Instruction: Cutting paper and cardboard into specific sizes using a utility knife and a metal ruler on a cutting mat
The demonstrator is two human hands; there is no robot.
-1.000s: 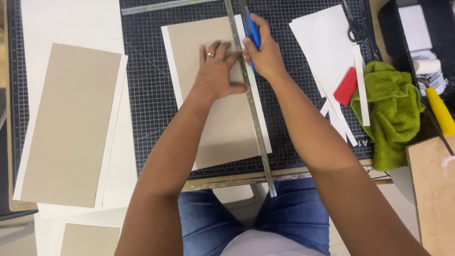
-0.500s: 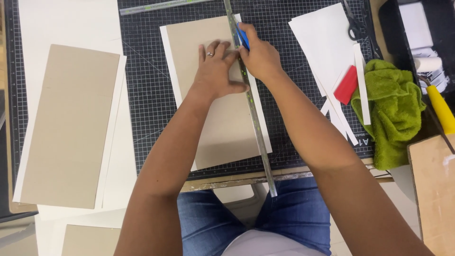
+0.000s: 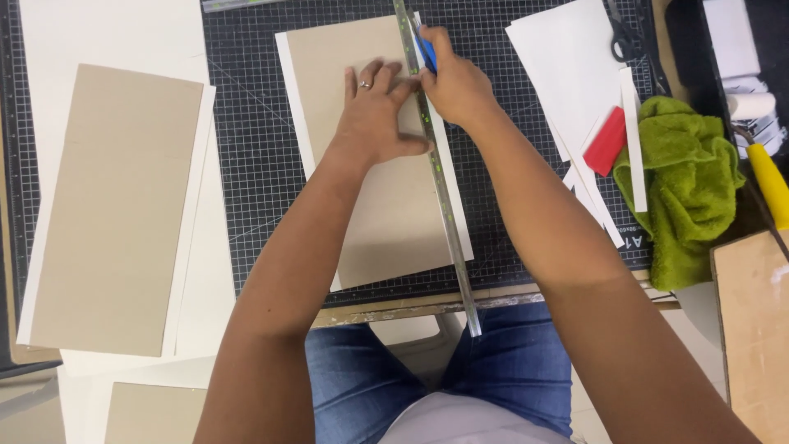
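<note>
A tan cardboard sheet (image 3: 386, 205) lies on white paper on the black gridded cutting mat (image 3: 255, 164). A long metal ruler (image 3: 448, 222) runs along the sheet's right edge. My left hand (image 3: 374, 115), a ring on one finger, lies flat on the cardboard with its fingertips touching the ruler. My right hand (image 3: 456, 82) is just right of the ruler near its far end, closed around a blue-handled knife (image 3: 426, 49) whose tip sits against the ruler's edge.
A second tan board (image 3: 115, 205) on white paper lies at the left. White sheets (image 3: 567, 74), paper strips, a red block (image 3: 606, 140), scissors (image 3: 618, 37) and a green towel (image 3: 686, 189) sit at the right. A yellow-handled tool (image 3: 768, 185) and a wooden board (image 3: 752, 329) are at the far right.
My right hand with the blue knife has slid a little up along the ruler, away from me. My left hand has stayed pressed in place.
</note>
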